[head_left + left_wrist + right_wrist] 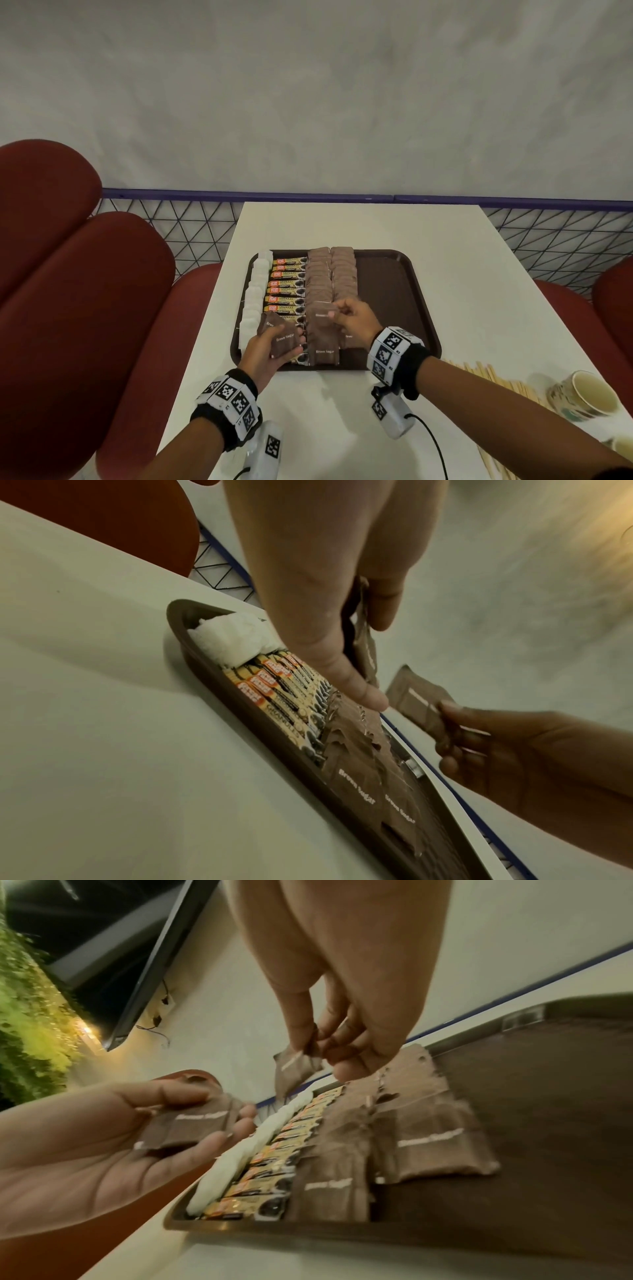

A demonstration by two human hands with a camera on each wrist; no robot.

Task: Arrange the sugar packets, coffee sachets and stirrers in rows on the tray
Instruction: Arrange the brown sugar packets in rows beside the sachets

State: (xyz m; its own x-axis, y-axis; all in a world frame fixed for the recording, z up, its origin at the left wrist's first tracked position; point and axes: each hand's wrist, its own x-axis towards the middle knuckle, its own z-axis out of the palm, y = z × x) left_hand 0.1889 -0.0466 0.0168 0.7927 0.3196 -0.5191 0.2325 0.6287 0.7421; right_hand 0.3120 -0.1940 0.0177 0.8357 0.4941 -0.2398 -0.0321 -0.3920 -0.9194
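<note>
White rectangular table (445,260) against a grey wall, dark red cushioned seats (85,274) either side, blue-railed wire mesh (191,219) behind. Dark brown plastic tray (390,284) sits mid-table.

Left hand (263,353) hovers over the tray's near-left corner, thumb and fingers curled round a small stack of brown paper "Brown Sugar" packets (279,337), fanned a bit; the right wrist view shows the stack (195,1123) lying across the fingers with the thumb pressing on top.

Right hand (356,317) is just right of that stack, above the near end of the brown rows, thumb and fingertips pinching a single brown sugar packet (322,313) by its edge; packet hangs clear of the tray in the left wrist view (418,702).

Under and beyond both grips, on the tray: a column of white sugar packets (255,294) along the left rim, then a column of yellow-orange coffee granule sachets (286,291), then two columns of brown sugar packets (330,277), overlapping. Nearest packets of those columns lie directly below the right hand. Tray's right part is bare brown.

Well right of the right wrist, on the table: loose pale wooden stirrers (496,377) and a patterned paper cup (585,394) just beside them. Both wrists wear black bands with checker-marker blocks (390,349).
</note>
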